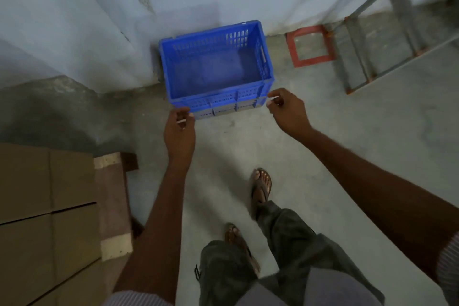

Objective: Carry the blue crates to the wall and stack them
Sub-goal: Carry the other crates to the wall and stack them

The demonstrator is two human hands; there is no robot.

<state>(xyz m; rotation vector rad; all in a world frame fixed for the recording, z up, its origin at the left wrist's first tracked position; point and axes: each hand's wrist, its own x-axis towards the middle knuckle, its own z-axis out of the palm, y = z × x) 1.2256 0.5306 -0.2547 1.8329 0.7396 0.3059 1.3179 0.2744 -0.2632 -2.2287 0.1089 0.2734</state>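
Observation:
One blue slotted crate (216, 69) stands upright on the concrete floor, its far side against the pale wall (99, 20). It is empty inside. My left hand (179, 131) is at the crate's near left corner, fingers loosely curled, fingertips right at the lower edge. My right hand (288, 110) is at the near right corner, thumb and fingers loosely curled beside the rim. Neither hand visibly grips the crate; whether the fingertips touch it I cannot tell.
A grey metal ladder (377, 40) with a red foot frame (310, 46) leans at the wall on the right. Cardboard boxes (44, 218) on a wooden pallet (114, 196) fill the lower left. My sandalled feet (260, 186) stand on the floor behind the crate.

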